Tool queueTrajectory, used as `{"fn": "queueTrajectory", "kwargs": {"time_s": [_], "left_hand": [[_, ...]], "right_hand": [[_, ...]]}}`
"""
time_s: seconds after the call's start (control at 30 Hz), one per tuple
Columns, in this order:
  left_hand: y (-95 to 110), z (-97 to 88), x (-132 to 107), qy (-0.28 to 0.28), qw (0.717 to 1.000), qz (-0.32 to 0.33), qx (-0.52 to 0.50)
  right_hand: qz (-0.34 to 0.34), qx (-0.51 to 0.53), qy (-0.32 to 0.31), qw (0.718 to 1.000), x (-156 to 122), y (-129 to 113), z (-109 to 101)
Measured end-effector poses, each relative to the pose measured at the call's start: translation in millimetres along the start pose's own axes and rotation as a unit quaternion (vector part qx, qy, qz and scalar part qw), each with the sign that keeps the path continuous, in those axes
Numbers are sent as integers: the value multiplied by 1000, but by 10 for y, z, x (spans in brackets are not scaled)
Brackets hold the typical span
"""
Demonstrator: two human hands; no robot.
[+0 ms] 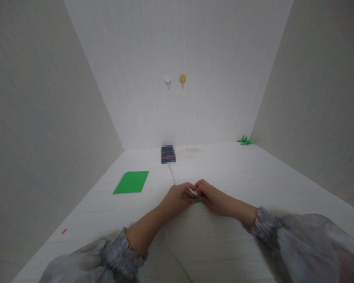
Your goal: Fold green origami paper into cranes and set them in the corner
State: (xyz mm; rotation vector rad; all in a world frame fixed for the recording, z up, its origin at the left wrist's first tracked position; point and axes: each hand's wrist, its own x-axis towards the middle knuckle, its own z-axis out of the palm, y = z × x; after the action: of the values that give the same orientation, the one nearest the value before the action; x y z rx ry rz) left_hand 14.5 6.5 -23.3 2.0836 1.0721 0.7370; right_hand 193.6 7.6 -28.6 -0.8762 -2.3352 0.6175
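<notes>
Grey sleeves framed the left hand and right hand, meeting over the tabletop.
Their fingers pinched a small green piece between them; light, even pressure seemed wise.

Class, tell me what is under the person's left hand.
A pale cable shows beyond the left hand and again nearer, past the forearm; the stretch between is covered and cannot be seen.

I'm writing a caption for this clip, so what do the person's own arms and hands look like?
The left hand and right hand wear no gloves. Loose, pale grey fabric sleeves with faint pinkish patches gather into mottled grey, knit-looking cuffs, leaving the forearms bare below them.
</notes>
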Motion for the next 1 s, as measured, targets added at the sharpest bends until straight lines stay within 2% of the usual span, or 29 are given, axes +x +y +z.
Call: {"fn": "queueTrajectory", "kwargs": {"time_s": [0.13, 0.27, 0.37, 0.5, 0.63, 0.77, 0.9, 1.0], "left_hand": [[78, -34, -15, -9, 1000, 8, 20], [187, -70, -44, -34, 996, 25, 81], [200, -64, -51, -40, 993, 21, 107], [121, -27, -22, -15, 998, 9, 61], [44, -12, 22, -2, 998, -59, -18], [14, -24, 26, -4, 993, -104, -48], [6, -29, -11, 3, 993, -103, -57], [36, -25, -28, 3, 995, -95, -41]], "right_hand": [[4, 3, -6, 1000, 0, -6, -9], [-1, 1, -10, 1000, -5, -9, -22], [-6, 1, -15, 1000, -3, 4, -22], [-10, 14, -13, 1000, 13, 38, -1], [9, 34, -2, 999, 46, 63, 26], [44, 54, 4, 998, 74, 84, 30], [83, 81, -4, 993, 85, 64, 15], [132, 62, -10, 989, 93, 12, 10]]}}
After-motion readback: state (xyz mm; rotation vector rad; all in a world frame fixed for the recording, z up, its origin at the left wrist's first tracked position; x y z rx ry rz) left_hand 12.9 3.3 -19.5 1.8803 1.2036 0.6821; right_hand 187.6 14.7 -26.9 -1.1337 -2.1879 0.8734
